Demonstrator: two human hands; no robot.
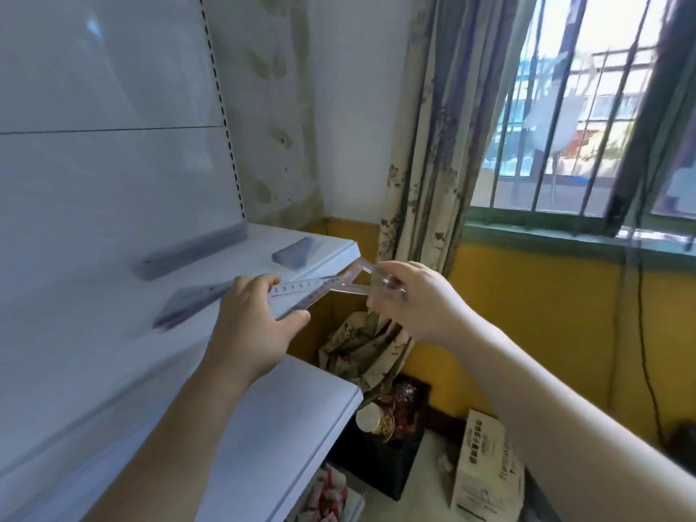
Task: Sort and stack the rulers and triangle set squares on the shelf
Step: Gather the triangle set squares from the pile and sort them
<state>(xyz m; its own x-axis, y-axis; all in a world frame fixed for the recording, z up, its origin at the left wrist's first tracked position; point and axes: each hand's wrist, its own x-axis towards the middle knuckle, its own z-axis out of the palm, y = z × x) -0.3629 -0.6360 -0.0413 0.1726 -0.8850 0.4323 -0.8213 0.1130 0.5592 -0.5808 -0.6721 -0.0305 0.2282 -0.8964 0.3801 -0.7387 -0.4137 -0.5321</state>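
While we look down through the head camera, our left hand pinches a clear ruler by its end. Our right hand grips a clear set square. Both pieces meet just off the corner of the white shelf, where blurred stacks lie.

1 head view, looking forward-down, close above shelf corner

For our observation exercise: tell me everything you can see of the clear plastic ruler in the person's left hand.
The clear plastic ruler shows dark numerals and tick marks along one edge. The left hand pinches its near end between thumb and fingers, holding it in the air before the white shelf. It slants up to the right, its far end reaching the clear plastic triangle set square held by the right hand.
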